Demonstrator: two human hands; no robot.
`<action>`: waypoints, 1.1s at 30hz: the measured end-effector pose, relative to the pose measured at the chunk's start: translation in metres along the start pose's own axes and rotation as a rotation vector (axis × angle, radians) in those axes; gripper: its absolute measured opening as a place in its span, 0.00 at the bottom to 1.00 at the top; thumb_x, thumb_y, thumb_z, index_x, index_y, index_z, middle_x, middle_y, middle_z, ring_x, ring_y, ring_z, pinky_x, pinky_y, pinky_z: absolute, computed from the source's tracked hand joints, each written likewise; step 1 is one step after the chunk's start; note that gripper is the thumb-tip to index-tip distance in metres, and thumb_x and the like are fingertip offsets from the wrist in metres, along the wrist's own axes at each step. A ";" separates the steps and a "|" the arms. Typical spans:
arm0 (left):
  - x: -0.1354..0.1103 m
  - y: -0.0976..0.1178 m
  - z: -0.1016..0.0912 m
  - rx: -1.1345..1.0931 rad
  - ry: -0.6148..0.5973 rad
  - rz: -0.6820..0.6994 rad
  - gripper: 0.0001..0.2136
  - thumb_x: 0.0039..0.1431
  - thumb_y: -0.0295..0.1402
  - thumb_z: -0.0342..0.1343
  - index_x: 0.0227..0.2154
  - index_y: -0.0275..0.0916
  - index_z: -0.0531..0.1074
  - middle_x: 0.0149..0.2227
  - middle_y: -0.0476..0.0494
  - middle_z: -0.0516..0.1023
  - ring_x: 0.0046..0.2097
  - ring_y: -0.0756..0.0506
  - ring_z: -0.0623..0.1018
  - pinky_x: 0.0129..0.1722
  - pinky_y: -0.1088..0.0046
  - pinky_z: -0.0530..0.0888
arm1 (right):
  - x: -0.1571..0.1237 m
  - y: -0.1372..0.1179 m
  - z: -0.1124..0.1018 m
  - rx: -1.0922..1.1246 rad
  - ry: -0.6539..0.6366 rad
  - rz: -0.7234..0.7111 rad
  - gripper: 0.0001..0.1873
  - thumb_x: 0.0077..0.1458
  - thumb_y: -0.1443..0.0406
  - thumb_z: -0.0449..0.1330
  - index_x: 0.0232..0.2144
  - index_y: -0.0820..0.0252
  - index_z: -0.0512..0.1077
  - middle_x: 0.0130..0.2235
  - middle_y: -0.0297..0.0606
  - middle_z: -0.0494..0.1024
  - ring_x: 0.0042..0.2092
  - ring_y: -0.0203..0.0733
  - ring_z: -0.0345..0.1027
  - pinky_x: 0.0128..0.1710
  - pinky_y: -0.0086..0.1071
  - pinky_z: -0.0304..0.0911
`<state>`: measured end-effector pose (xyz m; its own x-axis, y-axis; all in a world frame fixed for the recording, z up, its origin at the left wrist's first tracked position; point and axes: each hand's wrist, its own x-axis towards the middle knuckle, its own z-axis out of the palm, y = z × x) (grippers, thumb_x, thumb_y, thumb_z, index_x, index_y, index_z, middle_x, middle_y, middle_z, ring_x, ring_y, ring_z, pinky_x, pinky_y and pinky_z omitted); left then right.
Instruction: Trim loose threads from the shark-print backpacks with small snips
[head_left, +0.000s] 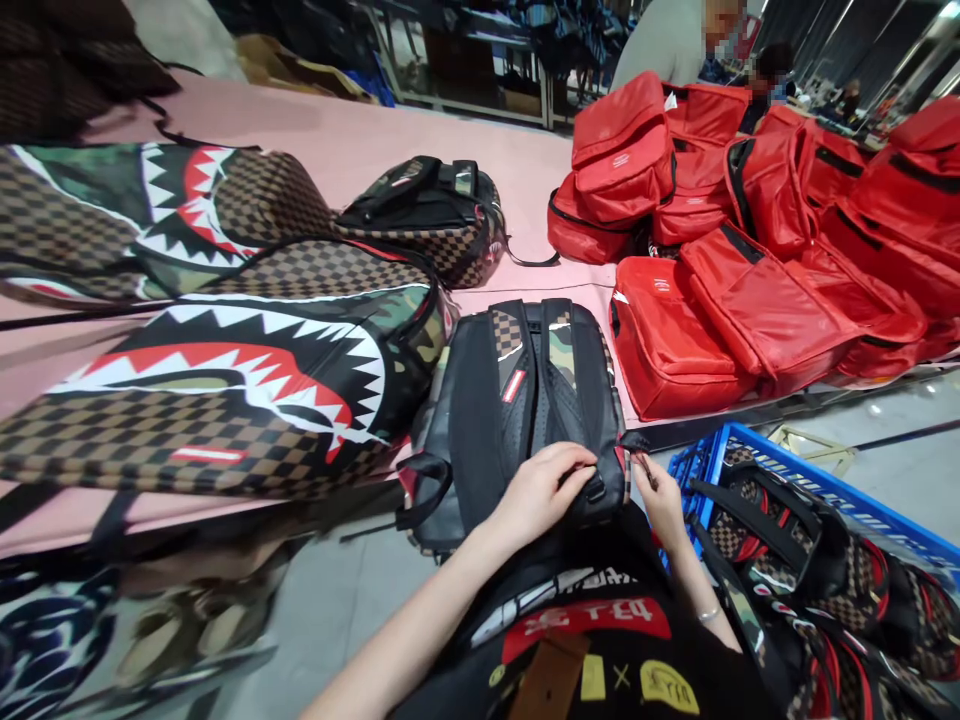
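Observation:
A black backpack (536, 390) with checkered and camouflage strap panels lies back side up at the table edge, close to my body. My left hand (547, 485) rests on its lower right part, fingers closed around the lower strap beside a small black buckle. At the bag's right side, my right hand (664, 500) pinches a short dark strap end; a black loop shows just above the fingertips. What lies under my left fingers is partly hidden. Another black strap loop (431, 485) sticks out at the bag's left side.
Large shark-mouth checkered bags (247, 370) lie to the left on the pink table (420, 130). A smaller backpack (431, 215) sits behind. Red bags (750, 300) are piled at right. A blue crate (840, 490) holds checkered backpacks. A person (664, 45) stands beyond the red pile.

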<state>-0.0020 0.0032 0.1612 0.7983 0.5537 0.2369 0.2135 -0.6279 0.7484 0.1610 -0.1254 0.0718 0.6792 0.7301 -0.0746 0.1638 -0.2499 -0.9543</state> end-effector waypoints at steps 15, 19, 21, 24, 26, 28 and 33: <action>-0.029 -0.116 -0.100 0.194 0.419 -0.588 0.27 0.52 0.46 0.49 0.50 0.32 0.65 0.51 0.31 0.69 0.51 0.36 0.71 0.51 0.56 0.67 | 0.067 -0.031 -0.010 -0.128 0.114 -0.130 0.22 0.53 0.52 0.52 0.39 0.62 0.74 0.42 0.44 0.77 0.45 0.47 0.69 0.45 0.36 0.62; -0.046 -0.143 -0.104 -0.089 0.410 -0.823 0.29 0.50 0.47 0.51 0.50 0.30 0.64 0.54 0.28 0.68 0.54 0.36 0.69 0.54 0.59 0.64 | 0.125 -0.038 0.021 -0.190 -0.018 -0.066 0.26 0.49 0.51 0.55 0.45 0.61 0.72 0.47 0.43 0.75 0.49 0.49 0.67 0.47 0.38 0.61; -0.048 -0.145 -0.100 -0.182 0.410 -0.839 0.27 0.52 0.48 0.49 0.48 0.32 0.67 0.53 0.31 0.69 0.53 0.39 0.71 0.52 0.63 0.67 | 0.142 -0.039 0.037 -0.202 -0.095 -0.059 0.26 0.47 0.49 0.55 0.40 0.61 0.75 0.42 0.43 0.77 0.46 0.50 0.69 0.45 0.39 0.63; -0.049 -0.145 -0.096 -0.229 0.432 -0.838 0.26 0.51 0.50 0.50 0.46 0.34 0.69 0.53 0.31 0.70 0.52 0.39 0.72 0.48 0.65 0.70 | 0.150 -0.037 0.050 -0.193 -0.170 -0.088 0.26 0.47 0.47 0.55 0.35 0.63 0.76 0.35 0.42 0.79 0.41 0.51 0.72 0.42 0.41 0.64; -0.048 -0.147 -0.097 -0.238 0.457 -0.837 0.28 0.47 0.50 0.54 0.44 0.32 0.70 0.51 0.28 0.71 0.51 0.36 0.72 0.48 0.62 0.70 | 0.147 -0.032 0.052 -0.186 -0.178 -0.107 0.27 0.46 0.48 0.56 0.37 0.63 0.76 0.37 0.42 0.79 0.42 0.51 0.72 0.44 0.42 0.64; -0.042 -0.151 -0.101 -0.236 0.491 -0.821 0.28 0.42 0.48 0.58 0.42 0.31 0.70 0.50 0.27 0.71 0.52 0.33 0.71 0.49 0.59 0.69 | 0.144 -0.027 0.050 -0.178 -0.169 -0.118 0.28 0.45 0.48 0.57 0.41 0.63 0.74 0.41 0.42 0.78 0.45 0.51 0.70 0.47 0.42 0.62; 0.006 -0.152 -0.109 -0.310 0.531 -0.727 0.22 0.44 0.46 0.58 0.39 0.35 0.70 0.44 0.36 0.76 0.46 0.39 0.75 0.43 0.66 0.72 | 0.143 -0.019 0.046 -0.177 -0.148 -0.123 0.29 0.42 0.49 0.59 0.41 0.63 0.75 0.42 0.44 0.77 0.47 0.52 0.70 0.50 0.44 0.61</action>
<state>-0.0913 0.1619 0.1164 0.1524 0.9757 -0.1575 0.3371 0.0985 0.9363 0.2224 0.0133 0.0661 0.5362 0.8440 -0.0148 0.3705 -0.2511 -0.8942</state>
